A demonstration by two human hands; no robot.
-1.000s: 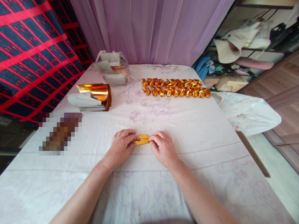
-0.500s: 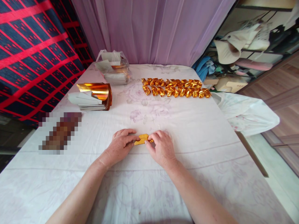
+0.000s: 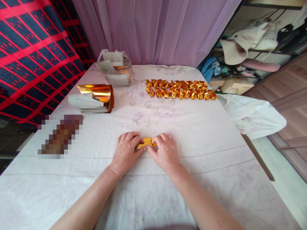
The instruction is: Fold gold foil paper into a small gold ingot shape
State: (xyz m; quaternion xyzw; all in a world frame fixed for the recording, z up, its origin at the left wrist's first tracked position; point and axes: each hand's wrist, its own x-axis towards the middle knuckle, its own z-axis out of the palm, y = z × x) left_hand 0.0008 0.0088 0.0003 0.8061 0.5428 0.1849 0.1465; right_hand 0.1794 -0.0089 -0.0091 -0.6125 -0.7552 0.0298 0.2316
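A small folded piece of gold paper [image 3: 147, 141] lies low over the tablecloth between my hands. My left hand [image 3: 127, 148] pinches its left end, thumb at the near edge and fingers bent over the far side. At the right end my right hand [image 3: 166, 150] grips it between thumb and fingers. Parts of the paper are hidden under the fingertips. Farther back, two rows of folded gold foil pieces [image 3: 181, 93] lie side by side on the table's right half.
A curled stack of gold foil sheets [image 3: 96, 99] stands at the left, with a clear plastic bag of more sheets [image 3: 116, 68] behind. A pixelated patch [image 3: 61, 135] covers something at the left edge. A white bag [image 3: 259, 116] hangs beside the table's right edge, near shelves [image 3: 254, 52].
My left thumb has come in to the paper's near edge, close to the right thumb. The left fingers now curl more around its end, and the paper looks more bent.
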